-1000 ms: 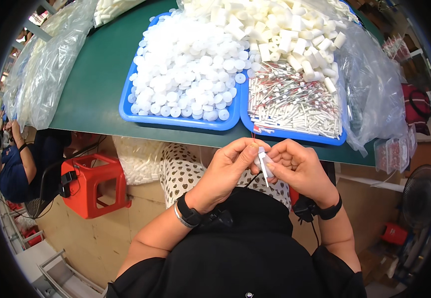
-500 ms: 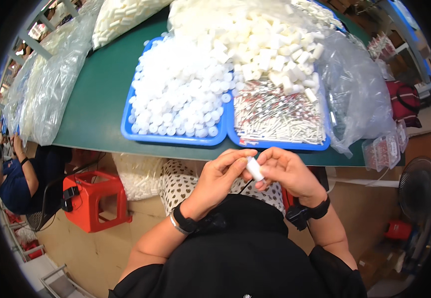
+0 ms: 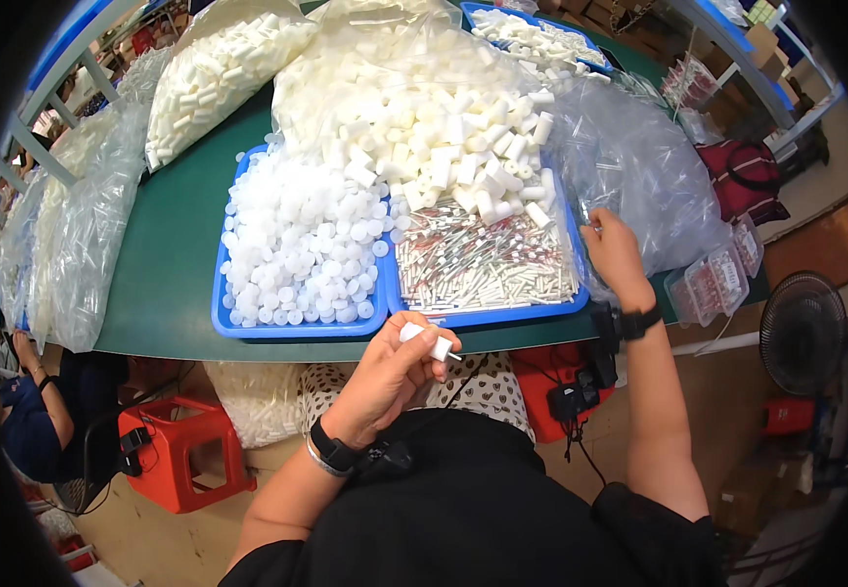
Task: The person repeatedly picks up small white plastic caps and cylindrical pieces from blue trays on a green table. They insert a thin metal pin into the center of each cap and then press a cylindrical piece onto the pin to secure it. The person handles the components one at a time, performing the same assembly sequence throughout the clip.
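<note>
In my left hand [image 3: 392, 367], thumb and fingers close round a small white plastic cylinder [image 3: 422, 342]; a thin pin sticks out of its right end. My right hand [image 3: 617, 256] is at the right rim of the right blue tray [image 3: 502, 313], against a clear plastic bag [image 3: 629, 166]. Its fingers are bent together, and whatever lies between them is hidden. Inside that tray are many thin white sticks [image 3: 502, 287] and metal pins with reddish parts. The left blue tray [image 3: 297, 333] is heaped with translucent white round caps [image 3: 297, 245].
Off-white cylinders [image 3: 453, 147] spill from a big bag onto the trays' back part. Another filled bag [image 3: 228, 78] stands behind on the green table [image 3: 170, 225]. Clear boxes [image 3: 713, 284] hang at the right edge. Red stool [image 3: 184, 450], fan [image 3: 813, 328] and a co-worker [image 3: 38, 391] are around.
My right hand has let go of the white cylinder and moved right and forward to the clear bag. My left hand keeps the cylinder, slightly lower and further left. The view has shifted.
</note>
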`<state>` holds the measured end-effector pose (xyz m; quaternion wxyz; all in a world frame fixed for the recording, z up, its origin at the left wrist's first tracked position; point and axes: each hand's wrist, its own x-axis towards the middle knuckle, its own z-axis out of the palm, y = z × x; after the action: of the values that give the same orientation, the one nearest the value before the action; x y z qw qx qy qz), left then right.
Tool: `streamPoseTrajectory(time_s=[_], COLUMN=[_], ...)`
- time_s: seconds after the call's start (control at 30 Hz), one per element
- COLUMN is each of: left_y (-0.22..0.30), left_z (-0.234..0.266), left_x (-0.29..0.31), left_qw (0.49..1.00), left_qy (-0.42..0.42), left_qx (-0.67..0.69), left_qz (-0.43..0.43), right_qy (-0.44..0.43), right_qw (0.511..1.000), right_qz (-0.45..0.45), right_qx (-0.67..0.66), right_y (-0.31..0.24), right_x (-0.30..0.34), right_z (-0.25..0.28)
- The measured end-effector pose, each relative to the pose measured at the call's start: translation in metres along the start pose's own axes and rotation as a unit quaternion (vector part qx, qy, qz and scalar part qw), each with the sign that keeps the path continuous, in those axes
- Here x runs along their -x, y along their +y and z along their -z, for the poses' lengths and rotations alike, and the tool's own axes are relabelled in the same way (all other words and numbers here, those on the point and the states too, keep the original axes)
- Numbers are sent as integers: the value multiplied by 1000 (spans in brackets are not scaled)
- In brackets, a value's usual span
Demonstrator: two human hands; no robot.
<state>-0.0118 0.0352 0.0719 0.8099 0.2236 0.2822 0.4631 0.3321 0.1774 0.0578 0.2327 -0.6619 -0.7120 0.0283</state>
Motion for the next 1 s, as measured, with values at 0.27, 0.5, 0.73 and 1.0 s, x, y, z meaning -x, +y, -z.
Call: streamPoseTrajectory(time_s=[0.27, 0.5, 0.73, 1.0], left_y=[8, 5, 10, 4], left_z=[-2, 4, 11, 12], left_x=[2, -4, -3, -4], left_qw=[999, 1000, 999, 998], left_qy=[-22, -2, 30, 41], left_qx=[-19, -25, 23, 27], left_qz=[18, 10, -28, -51], right_qy=[-26, 40, -70, -236], right_qw=[995, 993, 959, 908], right_qz=[-78, -90, -60, 107], right_qx=[52, -67, -269, -331], right_y=[2, 20, -81, -166], right_x=[-21, -23, 20, 101], right_z=[-18, -26, 36, 16])
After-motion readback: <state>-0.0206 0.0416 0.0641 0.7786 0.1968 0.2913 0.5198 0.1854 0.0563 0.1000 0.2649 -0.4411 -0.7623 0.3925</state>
